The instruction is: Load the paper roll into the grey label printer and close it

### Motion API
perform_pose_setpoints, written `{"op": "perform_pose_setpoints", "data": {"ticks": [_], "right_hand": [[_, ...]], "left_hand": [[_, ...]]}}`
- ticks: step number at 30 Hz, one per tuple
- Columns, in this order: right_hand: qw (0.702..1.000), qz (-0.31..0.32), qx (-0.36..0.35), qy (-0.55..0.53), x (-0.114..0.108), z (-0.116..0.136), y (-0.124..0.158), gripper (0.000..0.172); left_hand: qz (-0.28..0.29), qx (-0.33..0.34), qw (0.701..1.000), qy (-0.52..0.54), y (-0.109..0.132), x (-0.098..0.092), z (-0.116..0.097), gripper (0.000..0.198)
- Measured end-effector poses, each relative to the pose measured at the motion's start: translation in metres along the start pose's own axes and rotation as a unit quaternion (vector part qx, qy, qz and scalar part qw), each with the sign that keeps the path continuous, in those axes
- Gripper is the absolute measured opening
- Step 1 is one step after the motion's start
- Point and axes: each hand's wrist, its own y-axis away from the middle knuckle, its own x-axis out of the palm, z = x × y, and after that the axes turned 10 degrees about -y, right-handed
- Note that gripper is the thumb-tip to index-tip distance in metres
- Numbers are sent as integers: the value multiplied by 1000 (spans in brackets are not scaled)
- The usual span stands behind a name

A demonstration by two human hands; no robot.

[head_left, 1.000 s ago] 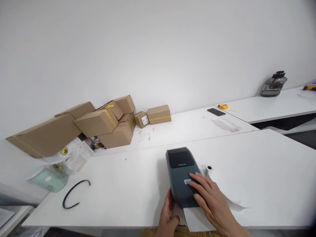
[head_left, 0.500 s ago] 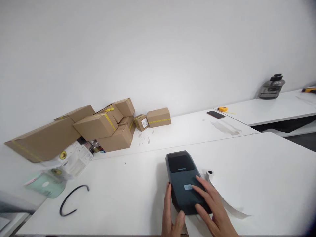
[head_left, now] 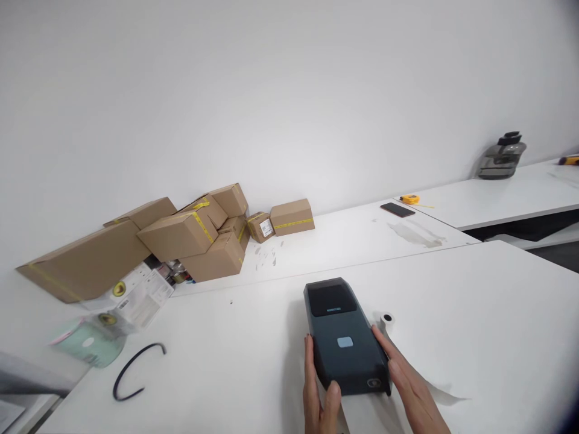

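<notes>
A dark grey label printer [head_left: 342,335] lies on the white table [head_left: 474,313] near its front edge. My left hand [head_left: 316,395] grips its left side, fingers along the flank and the thumb on the front top corner. Against its right side presses my right hand [head_left: 404,380], fingers stretched along the flank. A strip of white paper [head_left: 434,395] runs out from under the right hand. Just right of the printer lies a small white roll core [head_left: 386,317].
A pile of cardboard boxes [head_left: 181,235] with yellow tape stands at the back left, with printed packets [head_left: 136,292] and a pale green roll [head_left: 88,343] in front. A black curved band [head_left: 136,371] lies left. Farther back are a phone [head_left: 397,209], a yellow tape measure [head_left: 411,199] and a grey appliance [head_left: 501,158].
My right hand came off the top of the printer and moved to its right side. My left hand slid up along the left side, its thumb onto the front corner.
</notes>
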Motion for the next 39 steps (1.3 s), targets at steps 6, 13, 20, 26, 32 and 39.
{"op": "perform_pose_setpoints", "data": {"ticks": [6,13,20,26,32,39], "right_hand": [[989,20,-137,58,-3,45,-38,53],[961,21,-262,86,17,112,-136,48],[983,2,-157,96,40,133,-222,59],[987,21,-136,82,38,127,-255,61],[972,-76,-214,63,18,112,-188,50],[893,291,-266,216,25,44,-147,38]], "left_hand": [[-58,54,997,22,-22,-7,-48,77],[-81,77,994,19,-75,-22,-64,66],[-67,4,991,-118,-98,-12,-19,64],[-109,24,982,-155,-107,-7,-22,56],[-133,49,976,-163,-109,-4,-21,47],[-126,62,974,-177,-108,-4,-24,47]]}}
